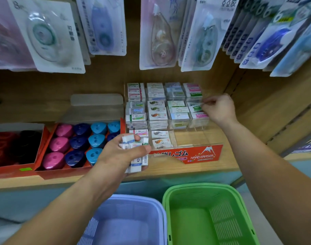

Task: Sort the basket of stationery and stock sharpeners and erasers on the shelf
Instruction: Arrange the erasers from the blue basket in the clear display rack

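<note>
Over shelf tray (195,138), right fingers (208,103) pinch one eraser (196,107); left fingers (142,149) grip eraser bundle (137,162).

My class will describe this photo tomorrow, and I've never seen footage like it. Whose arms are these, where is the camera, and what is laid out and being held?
There is no machine here. A person wears one wide-angle camera on the head, looking forward and down, so the two bare arms are their own. The left hand grips a bundle of small erasers. The right hand pinches a green-labelled eraser in the right-hand column of a clear divided tray on the wooden shelf. Left of the tray, a red box holds pink, dark blue and teal sharpeners. Correction tape packs hang above. Below the shelf stand a lilac basket and a green basket; no goods show in the parts visible.
</note>
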`<state>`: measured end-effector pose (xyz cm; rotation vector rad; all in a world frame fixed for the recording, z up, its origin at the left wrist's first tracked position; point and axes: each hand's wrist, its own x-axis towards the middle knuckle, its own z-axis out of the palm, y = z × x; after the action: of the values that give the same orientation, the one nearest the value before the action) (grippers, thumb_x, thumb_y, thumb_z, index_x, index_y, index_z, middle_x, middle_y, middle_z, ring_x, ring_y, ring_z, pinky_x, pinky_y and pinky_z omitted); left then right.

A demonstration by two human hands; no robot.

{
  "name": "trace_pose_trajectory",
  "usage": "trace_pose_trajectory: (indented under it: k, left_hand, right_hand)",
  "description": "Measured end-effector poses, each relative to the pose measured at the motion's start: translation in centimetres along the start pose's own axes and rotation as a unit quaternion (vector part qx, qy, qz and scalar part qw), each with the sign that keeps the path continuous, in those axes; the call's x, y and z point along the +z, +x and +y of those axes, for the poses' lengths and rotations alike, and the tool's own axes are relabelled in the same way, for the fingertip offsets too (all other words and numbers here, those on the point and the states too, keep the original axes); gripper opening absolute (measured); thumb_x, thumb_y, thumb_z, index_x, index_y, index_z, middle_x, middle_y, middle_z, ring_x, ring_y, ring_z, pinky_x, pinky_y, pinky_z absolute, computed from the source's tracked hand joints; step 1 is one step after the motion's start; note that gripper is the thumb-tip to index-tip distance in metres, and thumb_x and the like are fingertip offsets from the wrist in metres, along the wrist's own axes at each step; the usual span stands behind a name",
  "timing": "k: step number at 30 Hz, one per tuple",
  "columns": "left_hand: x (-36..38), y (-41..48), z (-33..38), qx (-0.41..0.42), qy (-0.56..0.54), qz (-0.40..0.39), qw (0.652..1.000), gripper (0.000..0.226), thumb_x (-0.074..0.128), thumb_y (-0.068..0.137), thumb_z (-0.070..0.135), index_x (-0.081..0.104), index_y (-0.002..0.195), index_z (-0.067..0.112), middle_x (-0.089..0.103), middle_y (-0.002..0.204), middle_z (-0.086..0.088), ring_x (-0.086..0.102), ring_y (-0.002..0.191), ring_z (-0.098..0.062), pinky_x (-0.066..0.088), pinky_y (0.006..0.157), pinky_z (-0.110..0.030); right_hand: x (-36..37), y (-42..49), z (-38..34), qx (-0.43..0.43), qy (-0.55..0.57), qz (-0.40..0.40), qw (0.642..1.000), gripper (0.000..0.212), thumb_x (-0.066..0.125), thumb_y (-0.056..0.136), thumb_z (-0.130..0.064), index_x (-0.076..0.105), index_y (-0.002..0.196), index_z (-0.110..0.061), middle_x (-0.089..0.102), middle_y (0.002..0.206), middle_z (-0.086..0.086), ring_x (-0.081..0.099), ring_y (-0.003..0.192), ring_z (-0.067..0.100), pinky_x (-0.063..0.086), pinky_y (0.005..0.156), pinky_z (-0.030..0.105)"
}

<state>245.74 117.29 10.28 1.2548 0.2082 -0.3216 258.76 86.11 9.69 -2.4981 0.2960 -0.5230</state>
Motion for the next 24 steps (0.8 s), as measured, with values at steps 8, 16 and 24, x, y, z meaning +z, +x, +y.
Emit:
trace_pose_trajectory:
  k: [8,16,24]
  left_hand:
    - [-0.6,-0.8,0.8,0.001,-0.016,-0.003,1.000,0.034,0.082,0.070,0.002,0.064,0.095,0.016,0.073,0.086,-0.006,0.069,0.068,-0.018,0.060,0.061,-0.035]
    - [-0.8,-2.6,1.5,-0.003,-0.031,-0.030,0.999,0.028,0.080,0.077,0.007,0.063,0.097,0.018,0.073,0.093,-0.011,0.071,0.079,-0.023,0.059,0.062,-0.033]
    - [-1.7,-3.8,1.8,-0.012,-0.027,-0.041,0.999,0.027,0.074,0.084,0.004,0.064,0.106,0.015,0.075,0.091,-0.012,0.070,0.071,-0.021,0.059,0.059,-0.033]
  right_hand:
    - [-0.5,-6.9,-3.6,0.001,0.035,0.068,0.997,0.016,0.072,0.089,-0.025,0.074,0.105,-0.023,0.058,0.107,-0.002,0.061,0.087,0.012,0.042,0.076,0.023]
    - [0.7,-19.3,-11.9,-0.022,0.401,-0.235,0.885,0.027,0.066,0.096,-0.014,0.068,0.112,-0.036,0.068,0.096,0.002,0.064,0.075,0.007,0.048,0.065,0.019]
    - [0.5,-20.3,-12.4,0.019,0.482,-0.281,0.830,0.031,0.075,0.087,-0.003,0.058,0.105,-0.021,0.066,0.094,-0.005,0.062,0.079,0.015,0.051,0.064,0.027]
